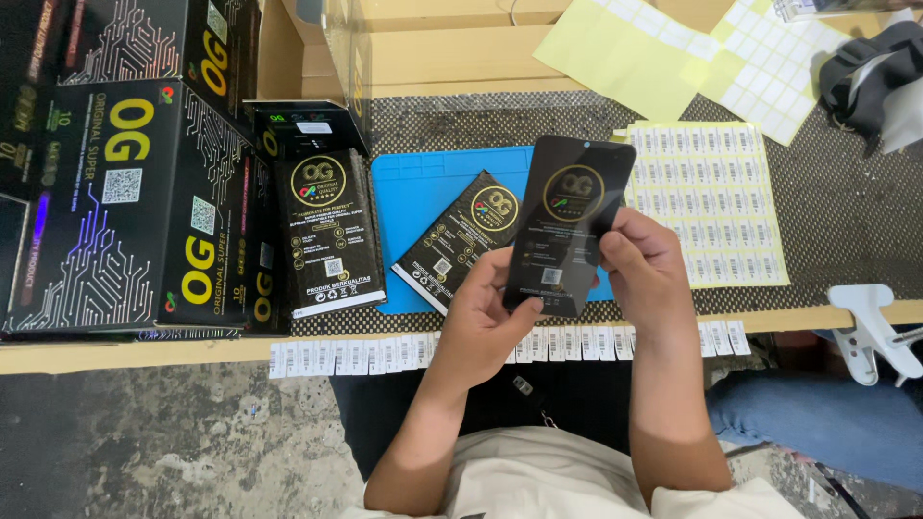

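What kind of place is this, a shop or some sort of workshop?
Most likely a small packing or labelling bench. Both hands hold a flat black packet over a blue mat, sheets of small barcode stickers lie beside it, and stacked black cartons stand on the table's left.

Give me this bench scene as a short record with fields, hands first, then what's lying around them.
left hand: grips the lower edge of a flat black packet
right hand: fingers on the packet's right edge
packet: held tilted above the blue mat
on mat: second black packet
upright pack: left of mat
black cartons: far left
label sheet: right of mat
label strip: along table edge
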